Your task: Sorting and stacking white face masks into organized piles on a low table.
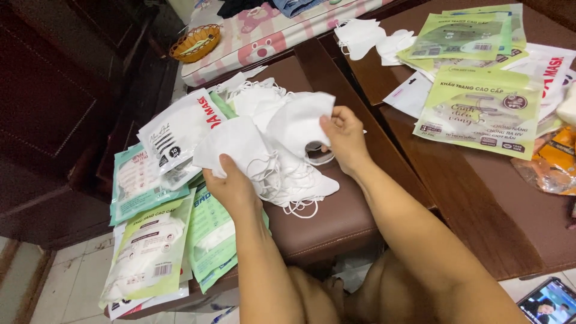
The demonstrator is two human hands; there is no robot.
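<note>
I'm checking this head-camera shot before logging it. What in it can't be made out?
- Left hand: fingertips hidden behind a white mask.
- Mask pile: count unclear, since the masks overlap.
- Phone: cut off by the bottom-right corner.
- Orange packet: cut off by the right edge.
- Wicker basket: contents too small to tell.

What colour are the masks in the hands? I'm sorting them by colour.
Plain white, seen in the head view: the left hand and right hand each hold a mask.
</note>
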